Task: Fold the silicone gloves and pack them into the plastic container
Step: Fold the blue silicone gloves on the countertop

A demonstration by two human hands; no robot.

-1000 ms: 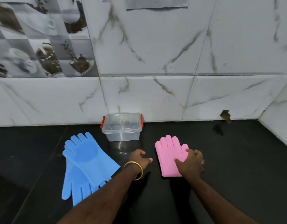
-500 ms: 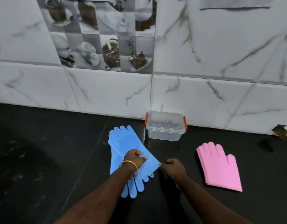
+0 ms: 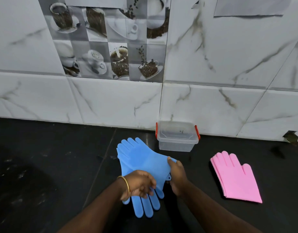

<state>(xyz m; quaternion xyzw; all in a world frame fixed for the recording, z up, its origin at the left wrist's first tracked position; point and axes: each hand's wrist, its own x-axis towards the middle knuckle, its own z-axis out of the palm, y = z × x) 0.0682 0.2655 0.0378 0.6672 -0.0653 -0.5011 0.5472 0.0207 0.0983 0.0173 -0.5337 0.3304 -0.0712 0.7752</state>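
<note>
Two blue silicone gloves [image 3: 141,158] lie stacked on the black counter, the upper one with fingers toward the wall, the lower one with fingers toward me. My left hand [image 3: 140,184] grips the upper glove's near edge. My right hand [image 3: 176,174] holds the same glove's cuff corner on the right. A pair of pink gloves [image 3: 235,177] lies flat to the right, apart from both hands. The clear plastic container [image 3: 177,137] with red clips stands lidded against the wall, just beyond the blue gloves.
The black counter [image 3: 52,165] stretches left and right of the gloves. A marble-tiled wall [image 3: 111,101] rises right behind the container. A small hole in the wall [image 3: 292,137] sits at the far right.
Both hands left the pink gloves and moved left to the blue pair. The upper blue glove's cuff is now gripped by both hands. The view swung left.
</note>
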